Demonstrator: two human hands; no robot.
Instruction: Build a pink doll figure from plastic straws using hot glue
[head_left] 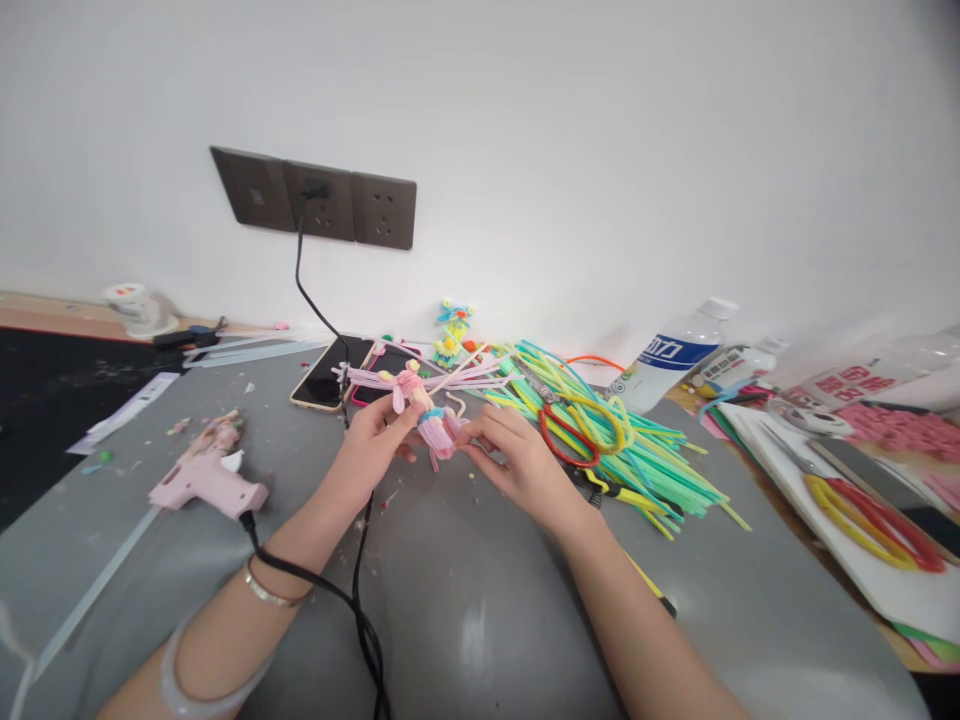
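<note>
Both my hands hold a small pink pipe-cleaner doll (427,410) above the grey table (480,600). My left hand (371,450) pinches the doll's upper body, near its pink head and long pale wings. My right hand (517,455) is closed on the doll's pink ruffled skirt from the right. A blue band runs round the doll's waist. The fingertips of both hands touch the figure.
A pink glue gun (210,478) lies at left, its black cord (360,620) crossing under my left wrist. A phone (324,378) lies behind the doll. Green and yellow pipe cleaners (637,450) with scissors (577,432) lie at right, with a water bottle (671,355) behind them. More scissors (874,505) rest on white paper.
</note>
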